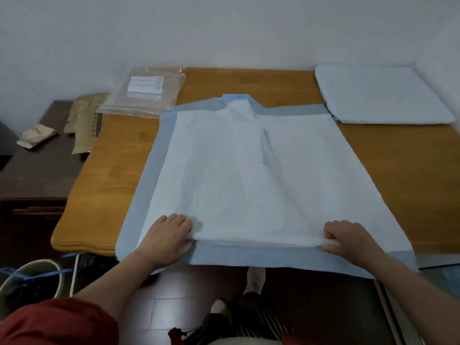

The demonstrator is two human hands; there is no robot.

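The pad [249, 170] lies spread on the table [112, 170], its near edge overhanging the front and bare wood showing on both sides, while the left hand [169, 235] and right hand [348, 239] each pinch its near fold with curled fingers.

left hand [169, 236], right hand [348, 239], pinching folded pad [249, 170]

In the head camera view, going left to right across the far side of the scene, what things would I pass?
Crumpled tan packet → gold-brown wrappers → clear zip bags with white labels → blue-edged white pad → pale blue zipped sleeve.
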